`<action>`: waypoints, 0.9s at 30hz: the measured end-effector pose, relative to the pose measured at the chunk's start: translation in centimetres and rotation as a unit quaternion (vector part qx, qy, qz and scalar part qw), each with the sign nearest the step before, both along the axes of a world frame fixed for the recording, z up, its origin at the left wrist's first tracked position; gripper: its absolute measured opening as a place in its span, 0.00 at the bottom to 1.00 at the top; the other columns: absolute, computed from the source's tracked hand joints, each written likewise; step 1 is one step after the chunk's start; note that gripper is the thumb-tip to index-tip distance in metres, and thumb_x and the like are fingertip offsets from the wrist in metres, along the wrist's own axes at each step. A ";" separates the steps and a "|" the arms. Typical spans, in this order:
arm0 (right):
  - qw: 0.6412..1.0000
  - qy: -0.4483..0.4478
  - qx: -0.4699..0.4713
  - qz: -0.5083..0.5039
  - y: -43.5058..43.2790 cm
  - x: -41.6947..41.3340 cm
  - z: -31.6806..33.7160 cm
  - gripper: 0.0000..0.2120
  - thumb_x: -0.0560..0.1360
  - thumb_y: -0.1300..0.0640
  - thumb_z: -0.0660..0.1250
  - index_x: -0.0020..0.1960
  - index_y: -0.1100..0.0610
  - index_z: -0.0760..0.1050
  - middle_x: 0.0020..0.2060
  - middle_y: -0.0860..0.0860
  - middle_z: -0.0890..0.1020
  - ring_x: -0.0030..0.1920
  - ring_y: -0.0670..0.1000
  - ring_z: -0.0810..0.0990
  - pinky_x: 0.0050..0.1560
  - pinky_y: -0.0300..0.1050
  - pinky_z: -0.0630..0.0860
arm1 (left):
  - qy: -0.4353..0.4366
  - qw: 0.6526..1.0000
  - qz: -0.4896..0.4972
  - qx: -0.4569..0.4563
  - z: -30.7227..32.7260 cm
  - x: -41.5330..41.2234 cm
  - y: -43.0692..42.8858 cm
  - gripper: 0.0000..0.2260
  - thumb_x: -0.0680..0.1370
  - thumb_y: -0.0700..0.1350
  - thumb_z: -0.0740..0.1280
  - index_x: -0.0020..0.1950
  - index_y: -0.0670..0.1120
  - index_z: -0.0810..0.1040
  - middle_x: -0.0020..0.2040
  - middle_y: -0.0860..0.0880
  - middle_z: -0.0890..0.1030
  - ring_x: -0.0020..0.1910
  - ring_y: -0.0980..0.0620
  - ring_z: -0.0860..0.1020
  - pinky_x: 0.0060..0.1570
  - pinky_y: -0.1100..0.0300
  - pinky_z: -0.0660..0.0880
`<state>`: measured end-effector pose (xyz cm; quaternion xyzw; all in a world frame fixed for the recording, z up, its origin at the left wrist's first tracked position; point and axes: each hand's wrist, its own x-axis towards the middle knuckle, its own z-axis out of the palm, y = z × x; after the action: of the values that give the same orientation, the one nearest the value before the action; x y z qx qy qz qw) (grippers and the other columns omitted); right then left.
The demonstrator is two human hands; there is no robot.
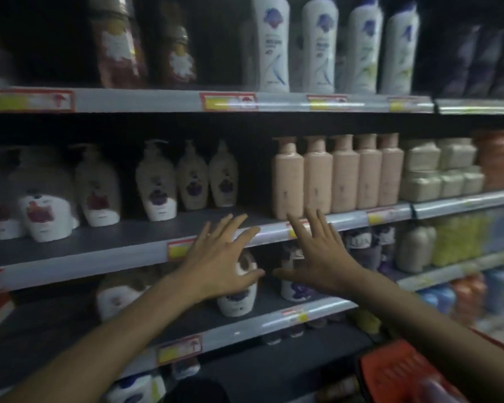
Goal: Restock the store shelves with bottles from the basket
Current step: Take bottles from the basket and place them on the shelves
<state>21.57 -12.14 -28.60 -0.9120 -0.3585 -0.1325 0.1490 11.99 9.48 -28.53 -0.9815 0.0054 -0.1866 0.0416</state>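
**Store shelves faced with both hands spread**

Dimly lit store shelving fills the view, with grey boards and red-and-yellow price labels [181, 249] fixed along the front edges. Tall white bottles [319, 48] are lined up on the top shelf [146, 100]. On the middle shelf [99, 242], cream pump bottles [156, 184] are stood at the left and a row of pink bottles [332, 175] at the right, with a bare stretch of board between them.

Both arms are stretched forward. The left hand [218, 257] is held in front of the middle shelf's edge with fingers straight and fanned; its grip is fully open and nothing is held. The right hand [317, 254] is held just beside it, likewise fanned, its grip open and empty. Its fingertips are seen over the foot of the pink row; whether a bottle is touched cannot be told.

On the shelf below, a white pump bottle with a purple label [236, 302] is partly hidden behind the left hand. A red basket [396, 370] is seen at the lower right, under the right forearm and well apart from both hands; its contents are too blurred to be made out.
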 end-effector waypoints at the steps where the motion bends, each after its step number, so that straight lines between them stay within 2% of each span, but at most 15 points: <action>1: 1.000 0.007 0.009 -0.021 -2.1 0.0 -1.3 0.57 0.68 0.24 0.64 0.84 0.45 0.37 0.83 0.55 0.36 0.82 0.59 0.34 0.81 0.58 0.42 | 0.001 1.000 -0.013 0.002 -0.9 1.0 -1.5 0.44 0.69 0.76 0.48 0.82 0.59 0.52 0.84 0.52 0.48 0.83 0.49 0.46 0.80 0.42 0.49; 5: 0.993 0.043 0.015 -0.105 -10.7 0.1 -7.9 0.57 0.61 0.20 0.52 0.83 0.42 0.39 0.83 0.56 0.42 0.83 0.60 0.39 0.81 0.58 0.48 | 0.016 0.995 -0.099 -0.026 -5.7 5.3 -8.0 0.41 0.72 0.76 0.52 0.82 0.60 0.53 0.84 0.53 0.49 0.83 0.50 0.48 0.80 0.44 0.50; 8: 0.983 0.083 -0.021 -0.164 -17.2 0.9 -12.4 0.60 0.59 0.20 0.55 0.83 0.43 0.37 0.83 0.58 0.48 0.83 0.62 0.45 0.80 0.62 0.55 | 0.043 0.985 -0.163 -0.036 -9.5 8.2 -13.3 0.40 0.72 0.75 0.53 0.81 0.60 0.55 0.83 0.53 0.52 0.82 0.50 0.51 0.80 0.44 0.51; 11: 0.960 0.166 -0.057 -0.217 -22.5 0.7 -15.1 0.65 0.55 0.19 0.55 0.84 0.47 0.41 0.82 0.60 0.47 0.83 0.63 0.46 0.79 0.60 0.58 | 0.069 0.970 -0.226 -0.050 -13.5 11.2 -18.3 0.38 0.73 0.73 0.57 0.81 0.59 0.58 0.82 0.52 0.56 0.81 0.49 0.55 0.79 0.44 0.54; 13: 0.946 0.212 -0.066 -0.235 -25.1 0.6 -16.9 0.64 0.59 0.24 0.67 0.85 0.52 0.46 0.81 0.64 0.50 0.83 0.64 0.50 0.79 0.57 0.60 | 0.125 0.960 -0.250 -0.034 -16.8 12.9 -21.2 0.37 0.74 0.72 0.57 0.81 0.61 0.56 0.82 0.51 0.55 0.81 0.48 0.54 0.78 0.43 0.54; 15: 0.934 0.246 -0.078 -0.247 -27.1 0.7 -19.1 0.58 0.66 0.39 0.78 0.84 0.55 0.50 0.79 0.65 0.59 0.81 0.63 0.57 0.76 0.51 0.64 | 0.182 0.948 -0.263 -0.003 -20.3 14.3 -23.6 0.37 0.73 0.72 0.57 0.81 0.63 0.55 0.82 0.50 0.55 0.81 0.47 0.55 0.78 0.41 0.55; 18: 0.913 0.291 -0.100 -0.268 -29.2 0.9 -22.2 0.50 0.70 0.47 0.79 0.83 0.55 0.56 0.74 0.63 0.66 0.76 0.62 0.66 0.70 0.48 0.70 | 0.249 0.926 -0.279 0.048 -24.8 15.8 -26.3 0.37 0.73 0.72 0.58 0.80 0.63 0.58 0.82 0.48 0.57 0.81 0.46 0.55 0.77 0.37 0.55; 21: 0.901 0.314 -0.118 -0.274 -30.1 1.1 -25.1 0.41 0.73 0.48 0.76 0.80 0.56 0.63 0.71 0.62 0.72 0.73 0.62 0.70 0.69 0.52 0.71 | 0.283 0.903 -0.310 0.091 -27.9 17.3 -27.8 0.32 0.75 0.69 0.61 0.78 0.65 0.61 0.81 0.47 0.60 0.80 0.45 0.58 0.75 0.40 0.58; 23: 0.894 0.322 -0.134 -0.281 -30.7 1.6 -27.3 0.31 0.74 0.42 0.71 0.73 0.52 0.69 0.63 0.59 0.77 0.65 0.63 0.76 0.62 0.56 0.76 | 0.296 0.889 -0.334 0.104 -29.4 18.3 -28.6 0.29 0.76 0.67 0.62 0.77 0.66 0.64 0.77 0.48 0.65 0.76 0.44 0.64 0.72 0.45 0.63; 25: 0.885 0.331 -0.159 -0.285 -31.4 2.4 -30.0 0.24 0.73 0.37 0.63 0.63 0.50 0.69 0.55 0.57 0.80 0.57 0.64 0.81 0.54 0.59 0.80 | 0.326 0.875 -0.343 0.105 -30.7 19.4 -29.2 0.28 0.76 0.67 0.63 0.76 0.65 0.66 0.71 0.48 0.70 0.71 0.43 0.70 0.66 0.46 0.69; 27: 0.887 0.332 -0.184 -0.262 -31.2 2.5 -30.7 0.19 0.75 0.40 0.63 0.59 0.52 0.71 0.54 0.57 0.80 0.54 0.63 0.82 0.52 0.59 0.81 | 0.354 0.861 -0.347 0.113 -31.9 20.3 -29.8 0.26 0.77 0.65 0.63 0.75 0.64 0.68 0.65 0.48 0.73 0.67 0.42 0.73 0.60 0.47 0.72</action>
<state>24.05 -43.35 -59.30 -0.9745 -0.0542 0.2124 0.0487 32.30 -20.28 -60.42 -0.9045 0.3815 0.1733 0.0796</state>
